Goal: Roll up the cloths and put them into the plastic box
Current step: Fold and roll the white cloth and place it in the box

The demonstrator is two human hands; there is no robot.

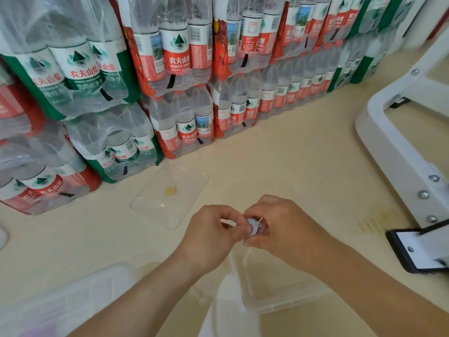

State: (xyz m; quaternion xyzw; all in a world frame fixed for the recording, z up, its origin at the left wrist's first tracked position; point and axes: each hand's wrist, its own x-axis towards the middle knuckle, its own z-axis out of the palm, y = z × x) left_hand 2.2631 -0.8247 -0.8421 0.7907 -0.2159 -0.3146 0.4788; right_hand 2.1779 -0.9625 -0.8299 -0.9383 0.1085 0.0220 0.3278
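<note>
My left hand [213, 227] and my right hand [279, 222] meet at the middle of the view, fingertips pinched together on a small grey rolled cloth [252, 226] with a thin white string or tag sticking out. The roll is mostly hidden by my fingers. Below my hands a clear plastic box [274, 295] sits open on the cream floor. A clear plastic lid [170, 190] lies flat farther ahead, with a small tan square [170, 190] on it.
Shrink-wrapped packs of water bottles [170, 69] are stacked along the back and left. A white metal frame [398, 142] stands at the right, with a black-edged phone or plate [418, 249] beside it. Another translucent container [60, 305] sits at the lower left.
</note>
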